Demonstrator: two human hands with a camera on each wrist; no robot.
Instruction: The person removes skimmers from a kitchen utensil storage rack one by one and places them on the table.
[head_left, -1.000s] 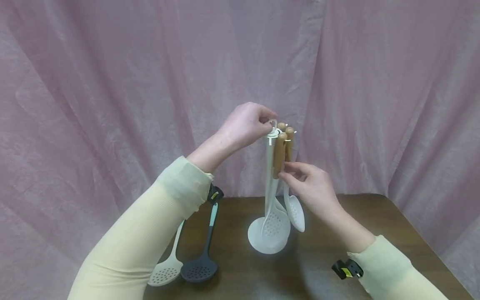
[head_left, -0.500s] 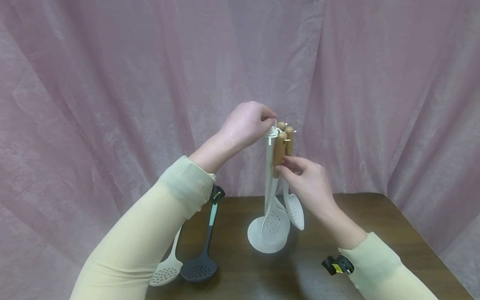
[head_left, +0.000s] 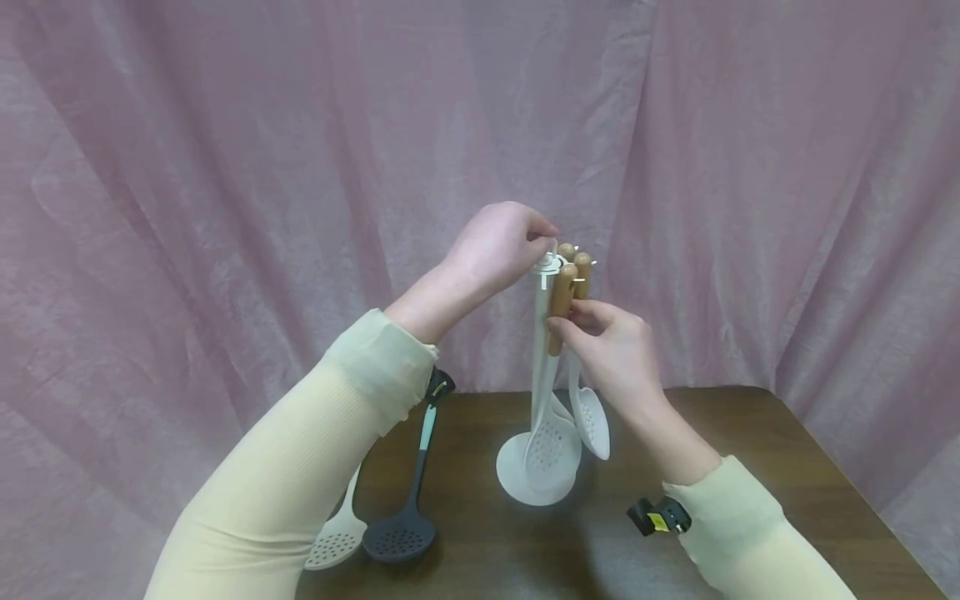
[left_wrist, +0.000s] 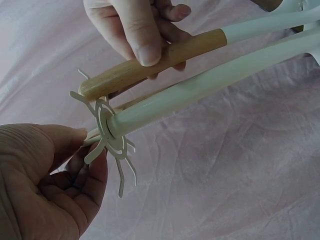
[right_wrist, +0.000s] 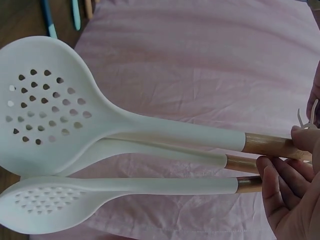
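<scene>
- White plastic utensil stand (head_left: pixel 542 333) is upright on the brown table (head_left: pixel 750 450), its round base near the middle of the tabletop.
- My left hand (head_left: pixel 498 246) is at the stand's top; in the left wrist view its thumb and fingers (left_wrist: pixel 75 145) pinch the small loop above the hook ring (left_wrist: pixel 112 132).
- My right hand (head_left: pixel 611 350) pinches the wooden handle (left_wrist: pixel 155 62) of a white skimmer (head_left: pixel 552 450), thumb on one side and fingers curled behind it. The handle's tip lies right at the hook ring; I cannot tell whether it is hooked on.
- The skimmer's perforated head (right_wrist: pixel 45 107) hangs low beside the stand's post, just above the base.
- A white slotted spoon (head_left: pixel 590 421) with a wooden handle hangs alongside it; a third wooden handle shows between them in the right wrist view.
- On the table to the left, well apart from the stand, lie a dark grey skimmer (head_left: pixel 399 533) and a cream skimmer (head_left: pixel 333 546), partly hidden by my left sleeve (head_left: pixel 300 467).
</scene>
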